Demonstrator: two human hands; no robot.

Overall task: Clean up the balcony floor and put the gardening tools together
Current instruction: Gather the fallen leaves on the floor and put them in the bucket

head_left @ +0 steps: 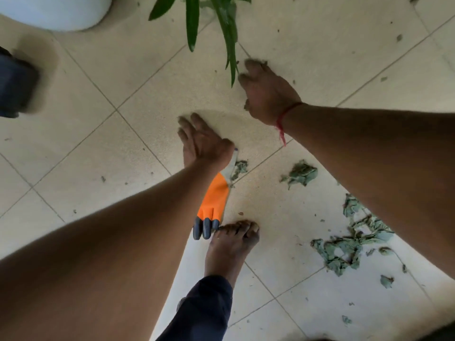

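While its cuff meets the left hand, the glove's claws point footward.

Left forearm covers one side of the orange glove, and the cuff slips under the left hand. Gripped or just lying there, can't tell. Right hand blurs at the fingertips. Right forearm hides part of the dried leaves. White pot and a blurred dark object are cut off at the edges.
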